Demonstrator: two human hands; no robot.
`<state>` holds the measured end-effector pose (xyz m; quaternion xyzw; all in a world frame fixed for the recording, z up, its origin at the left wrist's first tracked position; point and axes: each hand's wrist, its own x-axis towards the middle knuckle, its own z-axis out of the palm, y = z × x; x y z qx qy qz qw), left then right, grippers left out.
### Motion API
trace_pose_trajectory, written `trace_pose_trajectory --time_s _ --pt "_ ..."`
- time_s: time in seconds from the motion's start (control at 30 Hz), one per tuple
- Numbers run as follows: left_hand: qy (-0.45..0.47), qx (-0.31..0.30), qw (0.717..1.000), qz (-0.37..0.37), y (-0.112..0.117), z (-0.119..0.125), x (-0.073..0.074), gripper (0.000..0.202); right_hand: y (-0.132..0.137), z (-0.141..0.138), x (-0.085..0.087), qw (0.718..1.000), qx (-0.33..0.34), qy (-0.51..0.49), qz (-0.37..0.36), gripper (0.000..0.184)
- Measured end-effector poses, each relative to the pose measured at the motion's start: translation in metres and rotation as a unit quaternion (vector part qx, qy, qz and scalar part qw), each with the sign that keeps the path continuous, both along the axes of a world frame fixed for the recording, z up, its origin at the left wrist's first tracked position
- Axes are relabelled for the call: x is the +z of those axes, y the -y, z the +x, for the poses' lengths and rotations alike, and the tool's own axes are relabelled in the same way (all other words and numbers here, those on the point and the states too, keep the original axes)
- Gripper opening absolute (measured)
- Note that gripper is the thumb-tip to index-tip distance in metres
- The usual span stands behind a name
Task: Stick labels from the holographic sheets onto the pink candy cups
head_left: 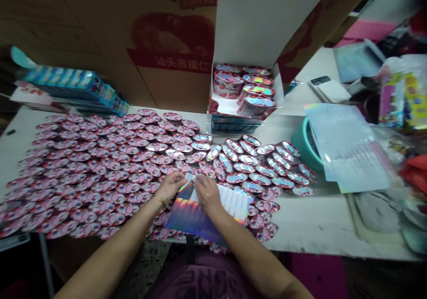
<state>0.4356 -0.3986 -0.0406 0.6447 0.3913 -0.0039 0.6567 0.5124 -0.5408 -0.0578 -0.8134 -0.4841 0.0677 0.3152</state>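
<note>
A shiny holographic sticker sheet [191,216] with rows of pale strips lies tilted in front of me, over a crowd of small oval packs. My left hand [171,186] pinches its upper left corner between thumb and fingers. Close beside it, my right hand [207,193] has its fingers bent together at the sheet's top edge; whether they hold a loose strip there is hidden. Beneath and around the sheet stand many red-and-white oval packs [110,165] with pink centres on top. To the right, similar oval packs [266,171] have silvery strips across their tops.
Behind stands an open display box [279,87] with several oval packs, next to a large brown carton [180,87]. Blue boxes [71,83] are stacked at left. At right, more holographic sheets [347,134] rest over a teal tub [298,139] near a phone [320,81].
</note>
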Motion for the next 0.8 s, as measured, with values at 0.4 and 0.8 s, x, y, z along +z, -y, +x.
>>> trace_pose_trajectory --time_s 0.4,0.8 --pt "0.004 -0.069 0.970 0.233 -0.007 -0.001 0.003 0.030 -0.001 0.046 0.038 0.753 -0.189 -0.614 0.143 0.016" --pt "0.038 0.166 0.977 -0.129 -0.008 0.039 0.011 0.043 -0.038 0.062 0.030 0.676 -0.217 -0.677 0.192 0.023"
